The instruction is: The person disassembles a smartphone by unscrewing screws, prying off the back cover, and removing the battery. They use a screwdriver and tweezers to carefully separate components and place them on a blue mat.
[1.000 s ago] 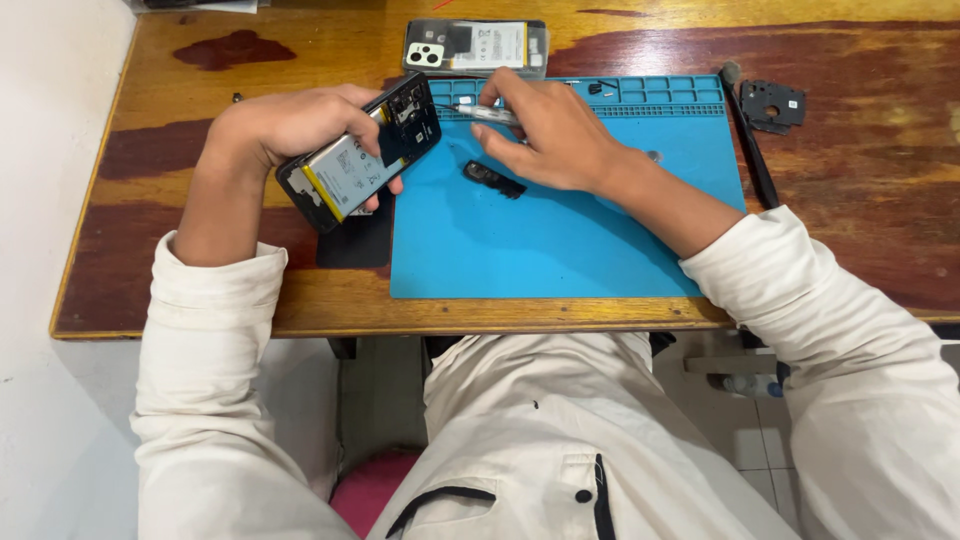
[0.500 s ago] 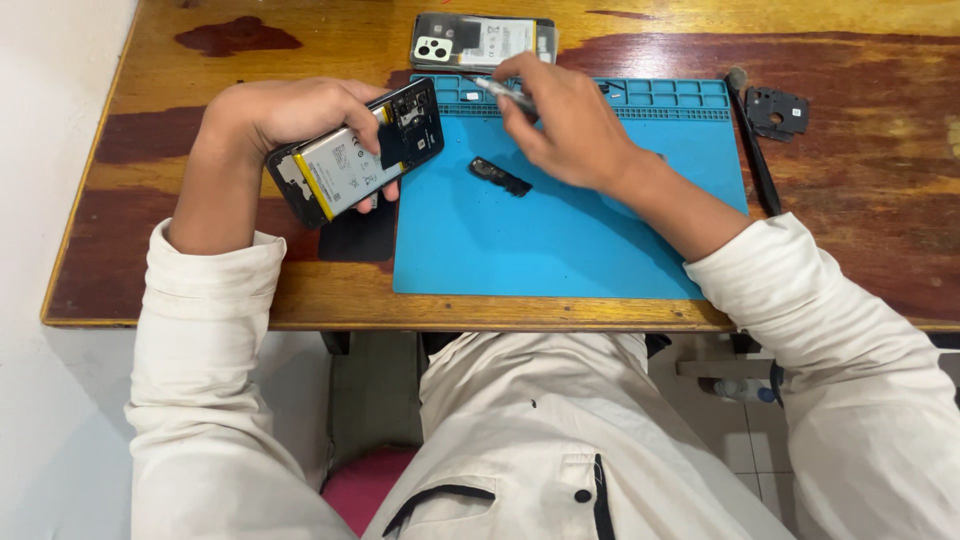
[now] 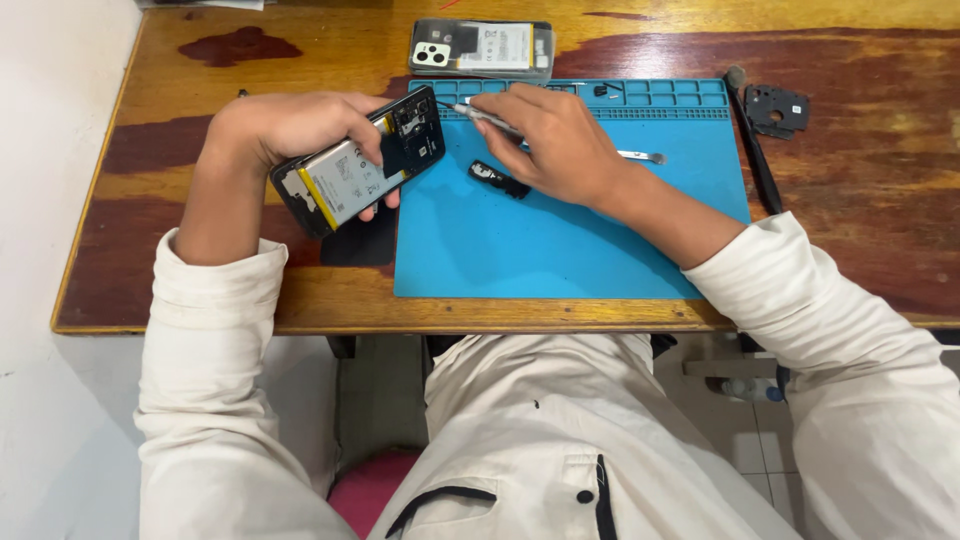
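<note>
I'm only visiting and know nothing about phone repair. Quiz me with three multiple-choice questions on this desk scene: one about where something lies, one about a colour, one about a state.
1. Where does the second phone with the white camera block lie?
A. on the wooden table beyond the mat
B. on the person's lap
C. under the mat

2. What colour is the rubber work mat?
A. red
B. blue
C. green

3. In what state is the black phone held in the left hand?
A. sealed, screen lit
B. back cover off, battery showing
C. snapped in half

Answers:
1 A: it rests on bare wood past the mat's far edge.
2 B: its whole surface is blue.
3 B: the white battery and the inner parts are exposed, and the right hand brings thin metal tweezers up to them.
</note>
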The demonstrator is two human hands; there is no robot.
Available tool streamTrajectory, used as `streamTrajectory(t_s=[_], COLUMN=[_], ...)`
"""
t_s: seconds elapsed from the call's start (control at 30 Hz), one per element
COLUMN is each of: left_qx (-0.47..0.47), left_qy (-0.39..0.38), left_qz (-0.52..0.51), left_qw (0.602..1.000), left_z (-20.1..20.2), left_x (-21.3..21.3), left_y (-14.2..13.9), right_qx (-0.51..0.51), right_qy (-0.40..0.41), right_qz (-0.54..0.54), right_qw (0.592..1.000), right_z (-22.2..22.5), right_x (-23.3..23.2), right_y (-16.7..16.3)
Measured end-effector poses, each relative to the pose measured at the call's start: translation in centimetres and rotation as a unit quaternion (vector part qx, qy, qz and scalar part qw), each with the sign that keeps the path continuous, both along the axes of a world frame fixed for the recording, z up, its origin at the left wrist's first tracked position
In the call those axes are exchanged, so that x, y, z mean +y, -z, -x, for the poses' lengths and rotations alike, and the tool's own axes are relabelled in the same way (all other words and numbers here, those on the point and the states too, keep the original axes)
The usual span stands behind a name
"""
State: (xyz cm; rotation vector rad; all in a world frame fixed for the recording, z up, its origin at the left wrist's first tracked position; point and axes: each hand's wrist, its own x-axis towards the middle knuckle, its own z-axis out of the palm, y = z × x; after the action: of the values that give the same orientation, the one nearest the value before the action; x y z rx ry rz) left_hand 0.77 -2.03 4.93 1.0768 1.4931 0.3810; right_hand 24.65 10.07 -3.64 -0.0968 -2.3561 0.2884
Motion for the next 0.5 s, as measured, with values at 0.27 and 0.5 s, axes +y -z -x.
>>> streamTrajectory(t_s=[0.27,0.5], left_qx=[0.040,0.058], left_qy=[0.027,0.024], left_qz=[-0.010,-0.015], left_qw=[0.999,0.998], left_z=[-0.1,0.0], left_x=[-0.1,-0.2], left_y=[0.4,0.7], right_qx=[0.010,-0.003], right_qy=[0.003,0.060], right_qz=[0.028,0.053], right_qw=[1.000,0.997], right_z=[0.2,0.6], right_x=[-0.6,-1.2], right_y=[0.5,-0.6])
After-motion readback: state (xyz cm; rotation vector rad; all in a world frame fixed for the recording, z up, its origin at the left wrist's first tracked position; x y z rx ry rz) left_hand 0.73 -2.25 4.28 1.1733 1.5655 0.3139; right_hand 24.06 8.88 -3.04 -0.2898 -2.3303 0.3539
